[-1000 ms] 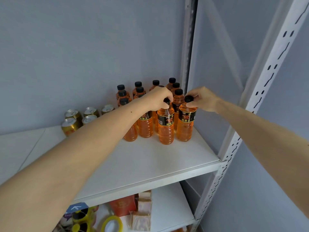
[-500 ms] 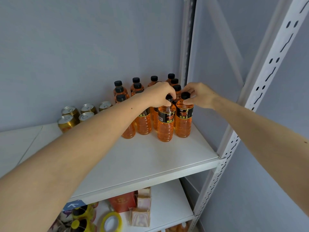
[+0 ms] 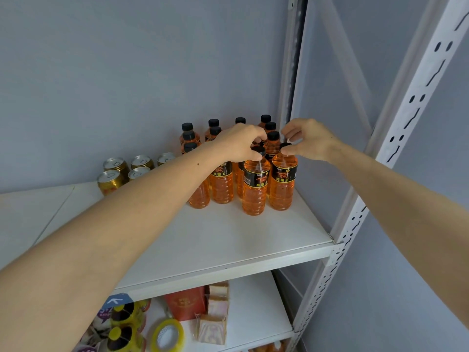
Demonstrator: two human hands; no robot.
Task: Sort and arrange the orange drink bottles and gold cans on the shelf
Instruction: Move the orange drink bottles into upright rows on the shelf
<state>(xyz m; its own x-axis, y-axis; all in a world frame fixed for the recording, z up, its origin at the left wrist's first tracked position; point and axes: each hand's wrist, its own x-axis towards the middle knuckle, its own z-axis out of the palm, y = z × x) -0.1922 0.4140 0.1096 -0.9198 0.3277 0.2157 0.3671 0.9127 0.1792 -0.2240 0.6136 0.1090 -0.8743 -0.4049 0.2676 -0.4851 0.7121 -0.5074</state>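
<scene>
A: Status on the shelf point(image 3: 228, 237)?

B: Both hands were on the front pair of orange drink bottles. Left hand point(image 3: 241, 144) had fingers curled over the black cap of the front-left bottle point(image 3: 255, 184). Right hand point(image 3: 308, 139) pinched the cap of the front-right bottle point(image 3: 283, 179) between thumb and fingertips.

A: Change versus a second earlier?

B: The two front bottles sat closer together than a second before, near touching now, and snug against the block behind them. Both were upright on the board.

A: Rest of the stock?

B: The other orange bottles point(image 3: 220, 184) stood in rows just beyond and left of the left hand, back to the wall. Gold cans point(image 3: 121, 171) were grouped well left of the left forearm, apart from the bottles.

A: Meaning?

B: Sorting looked done: cans one side, bottles the other. What remained was squaring the front row. The front-left bottle stood slightly forward of its neighbour, so I'd guess one more nudge back.

A: Risk?

B: Cap-only holds tip tall bottles easily.
</scene>
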